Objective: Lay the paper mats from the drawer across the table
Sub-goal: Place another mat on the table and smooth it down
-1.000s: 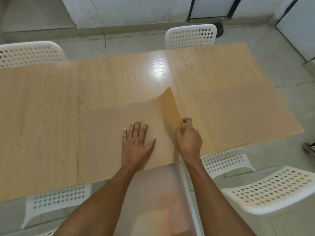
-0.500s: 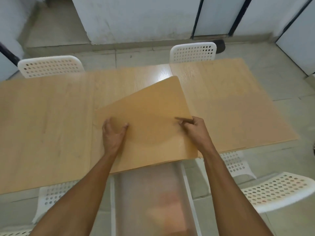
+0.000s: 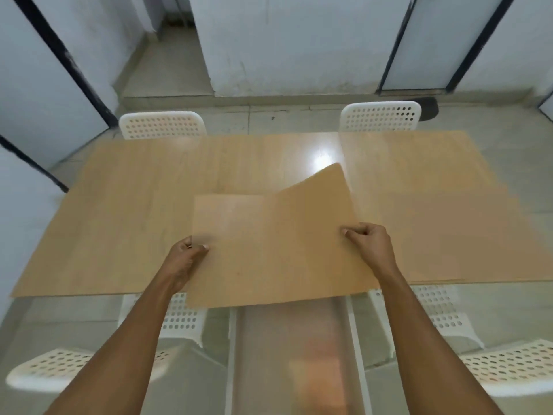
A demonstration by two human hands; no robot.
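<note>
A tan paper mat (image 3: 299, 244) is lifted off the near middle of the wooden table (image 3: 125, 211), its far right corner curling upward. My left hand (image 3: 187, 259) pinches its left edge and my right hand (image 3: 369, 244) pinches its right edge. Under it another mat (image 3: 227, 217) lies flat, showing at the upper left. A further mat (image 3: 454, 235) lies flat on the right part of the table. The open translucent drawer (image 3: 293, 354) sticks out below the table's near edge, between my forearms.
White perforated chairs stand at the far side (image 3: 161, 125) (image 3: 380, 116) and at the near side (image 3: 508, 363) (image 3: 45, 369). Grey walls and doors with dark frames lie beyond. The table's left half is bare wood.
Both hands took hold of the top mat's edges and raised it off the stack. The camera tilted up and back, showing more of the room.
</note>
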